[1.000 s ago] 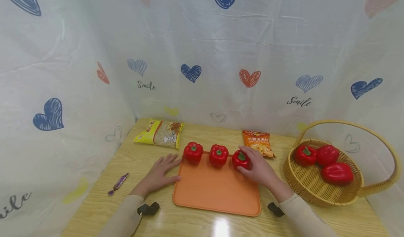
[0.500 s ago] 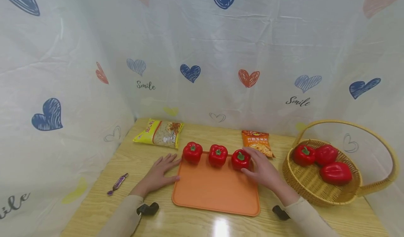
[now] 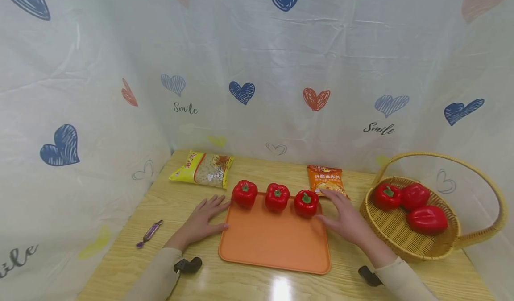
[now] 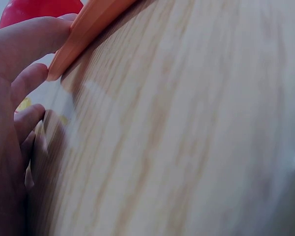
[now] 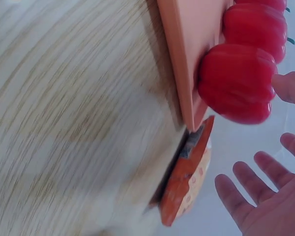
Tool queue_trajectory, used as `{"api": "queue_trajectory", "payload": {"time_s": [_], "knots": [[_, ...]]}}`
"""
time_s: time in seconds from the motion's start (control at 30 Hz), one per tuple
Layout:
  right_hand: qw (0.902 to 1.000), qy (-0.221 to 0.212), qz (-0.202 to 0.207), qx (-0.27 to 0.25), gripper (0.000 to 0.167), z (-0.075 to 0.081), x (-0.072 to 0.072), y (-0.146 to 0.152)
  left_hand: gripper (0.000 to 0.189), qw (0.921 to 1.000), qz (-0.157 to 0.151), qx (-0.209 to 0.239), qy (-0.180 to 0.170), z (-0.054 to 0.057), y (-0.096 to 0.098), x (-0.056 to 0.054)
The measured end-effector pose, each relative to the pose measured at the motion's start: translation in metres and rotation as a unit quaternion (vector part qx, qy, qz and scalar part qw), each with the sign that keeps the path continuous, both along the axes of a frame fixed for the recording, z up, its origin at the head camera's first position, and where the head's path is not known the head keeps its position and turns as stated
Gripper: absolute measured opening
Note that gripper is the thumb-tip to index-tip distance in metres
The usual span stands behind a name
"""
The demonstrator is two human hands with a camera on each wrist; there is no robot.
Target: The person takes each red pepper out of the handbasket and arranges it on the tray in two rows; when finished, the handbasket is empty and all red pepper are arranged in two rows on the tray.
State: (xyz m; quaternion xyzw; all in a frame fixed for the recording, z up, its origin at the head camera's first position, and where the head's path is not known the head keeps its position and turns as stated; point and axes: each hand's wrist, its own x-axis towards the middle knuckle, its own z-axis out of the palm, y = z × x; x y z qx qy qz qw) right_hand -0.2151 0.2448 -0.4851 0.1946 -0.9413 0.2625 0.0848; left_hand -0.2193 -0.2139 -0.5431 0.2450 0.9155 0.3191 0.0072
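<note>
Three red bell peppers stand in a row along the far edge of an orange tray (image 3: 277,247): a left one (image 3: 245,195), a middle one (image 3: 277,197) and a right one (image 3: 306,204). My left hand (image 3: 204,221) lies at the tray's left edge, fingers extended; in the left wrist view its fingertips touch the tray rim (image 4: 91,32). Just right of the right bell pepper is my right hand (image 3: 348,220), fingers spread and holding nothing. In the right wrist view the thumb (image 5: 289,88) is close to that pepper; whether it touches, I cannot tell.
A wicker basket (image 3: 401,252) with a tall handle holds three more red peppers at the right. Behind the tray lie a yellow food bag (image 3: 209,169) and an orange snack packet (image 3: 326,180). A purple-wrapped candy (image 3: 150,234) lies at the left.
My right hand has let go of the right bell pepper and drawn away to the right, its fingers opening. The pepper stays on the tray. My left hand has not moved.
</note>
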Motion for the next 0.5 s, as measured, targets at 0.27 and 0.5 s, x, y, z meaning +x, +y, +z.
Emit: {"api": "queue_trajectory", "payload": {"time_s": [0.27,0.5], "knots": [[0.9996,0.017,-0.020,0.005,0.071,0.007,0.008,0.021,0.074,1.0000,-0.002,-0.004,0.005,-0.001,-0.001,-0.001],[0.9990,0.025,-0.036,0.006,0.070,0.013,0.013,0.042,0.075,1.0000,-0.001,-0.003,0.000,0.000,0.000,0.000]]}}
